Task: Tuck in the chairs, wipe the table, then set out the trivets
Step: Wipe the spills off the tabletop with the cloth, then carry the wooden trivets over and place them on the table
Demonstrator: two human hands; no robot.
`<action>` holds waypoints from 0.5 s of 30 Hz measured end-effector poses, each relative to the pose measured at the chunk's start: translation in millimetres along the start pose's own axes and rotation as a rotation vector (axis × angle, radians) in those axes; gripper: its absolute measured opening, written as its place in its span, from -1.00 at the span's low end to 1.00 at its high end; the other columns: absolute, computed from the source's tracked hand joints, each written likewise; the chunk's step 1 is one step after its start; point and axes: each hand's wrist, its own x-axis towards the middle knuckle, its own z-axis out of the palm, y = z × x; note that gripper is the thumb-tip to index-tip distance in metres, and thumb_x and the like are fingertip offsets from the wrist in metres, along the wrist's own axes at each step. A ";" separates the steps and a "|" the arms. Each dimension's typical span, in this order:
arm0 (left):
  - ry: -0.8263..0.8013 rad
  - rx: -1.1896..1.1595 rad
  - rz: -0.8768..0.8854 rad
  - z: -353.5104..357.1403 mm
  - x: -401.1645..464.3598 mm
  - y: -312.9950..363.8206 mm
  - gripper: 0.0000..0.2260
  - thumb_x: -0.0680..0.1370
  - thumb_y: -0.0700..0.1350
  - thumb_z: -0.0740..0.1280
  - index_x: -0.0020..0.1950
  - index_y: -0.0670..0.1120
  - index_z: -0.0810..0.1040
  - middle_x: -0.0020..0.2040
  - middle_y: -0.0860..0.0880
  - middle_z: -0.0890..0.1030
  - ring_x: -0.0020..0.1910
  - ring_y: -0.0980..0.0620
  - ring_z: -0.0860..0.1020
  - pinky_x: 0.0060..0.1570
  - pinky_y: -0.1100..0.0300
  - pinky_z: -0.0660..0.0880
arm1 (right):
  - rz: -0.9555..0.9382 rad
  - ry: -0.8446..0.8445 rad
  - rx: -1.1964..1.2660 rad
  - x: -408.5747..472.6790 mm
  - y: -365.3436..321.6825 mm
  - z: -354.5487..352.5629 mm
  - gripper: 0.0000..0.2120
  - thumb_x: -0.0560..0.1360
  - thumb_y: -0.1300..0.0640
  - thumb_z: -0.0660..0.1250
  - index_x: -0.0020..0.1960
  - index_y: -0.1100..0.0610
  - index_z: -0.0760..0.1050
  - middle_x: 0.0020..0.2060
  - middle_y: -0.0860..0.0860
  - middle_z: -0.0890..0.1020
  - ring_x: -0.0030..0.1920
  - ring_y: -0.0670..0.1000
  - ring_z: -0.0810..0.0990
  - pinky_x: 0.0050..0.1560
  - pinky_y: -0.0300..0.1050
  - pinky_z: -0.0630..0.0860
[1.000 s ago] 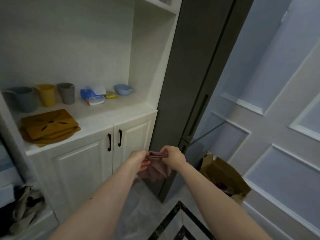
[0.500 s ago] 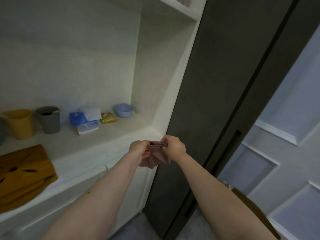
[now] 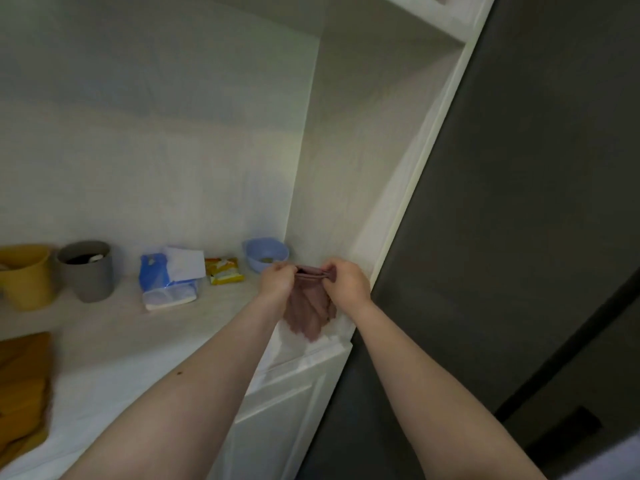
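— Looking through the head camera, what is held?
— A mauve cloth (image 3: 309, 311) is pinched along its top edge by the left hand (image 3: 277, 279) and the right hand (image 3: 348, 281), fingers curled tight; it hangs above the white counter (image 3: 145, 341).
— And the trivets?
— Mustard trivets (image 3: 22, 386) are seen at the counter's left edge; a blue bowl (image 3: 266, 253) sits behind the hands.

We see a dim, soft picture. The white wall (image 3: 156, 133) looks gray and a bit green, with a lighter band across it. The dark panel (image 3: 519, 202) on the right is almost black. Straight lines bend near the edges. The orange thing (image 3: 20, 393) at the left is blurry.
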 end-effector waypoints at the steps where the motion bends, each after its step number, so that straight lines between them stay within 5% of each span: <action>1: 0.040 -0.012 0.045 1.9 5.5 4.7 -0.82 0.53 -0.25 0.22 0.01 -0.27 0.59 -0.08 -0.21 0.57 -0.08 -0.11 0.52 -0.10 0.12 0.43 | -0.037 0.028 0.003 8.3 -0.9 0.2 -0.83 0.41 0.19 0.28 -0.05 0.01 0.57 -0.09 0.02 0.64 -0.05 0.09 0.59 -0.09 -0.09 0.50; 3: 0.077 -0.055 0.089 6.1 13.1 6.6 -0.78 0.52 -0.28 0.22 0.10 -0.27 0.57 0.01 -0.27 0.60 -0.07 -0.16 0.55 -0.11 0.10 0.46 | -0.127 0.066 -0.033 19.1 2.0 1.3 -0.83 0.39 0.21 0.28 -0.08 0.03 0.57 -0.11 0.04 0.62 -0.07 0.08 0.57 -0.14 -0.09 0.46; 6: 0.060 -0.038 0.040 11.6 13.3 -13.8 -0.84 0.51 -0.30 0.21 -0.02 -0.20 0.57 -0.10 -0.23 0.59 -0.16 -0.08 0.50 -0.26 0.16 0.39 | -0.213 0.024 -0.176 24.8 16.0 11.8 -0.87 0.40 0.19 0.31 -0.08 0.08 0.59 -0.08 0.09 0.60 -0.02 0.12 0.55 -0.15 -0.09 0.41; 11: -0.084 0.303 -0.364 4.7 5.4 -72.2 -0.93 0.49 -0.20 0.28 -0.07 -0.18 0.47 -0.19 -0.15 0.50 -0.33 -0.03 0.42 -0.29 0.17 0.38 | -0.062 -0.493 -0.448 17.1 45.8 39.8 -0.73 0.48 0.23 0.29 0.15 0.10 0.58 0.17 0.08 0.58 0.18 0.11 0.54 0.16 -0.15 0.44; 15: -0.014 0.231 -0.389 -4.4 11.1 -78.6 -0.90 0.47 -0.23 0.33 -0.21 -0.23 0.47 -0.27 -0.19 0.50 -0.37 -0.05 0.42 -0.34 0.19 0.38 | -0.082 -0.592 -0.358 7.8 45.8 54.0 -0.79 0.47 0.22 0.31 0.08 0.07 0.58 0.15 0.04 0.58 0.15 0.10 0.56 0.19 -0.08 0.49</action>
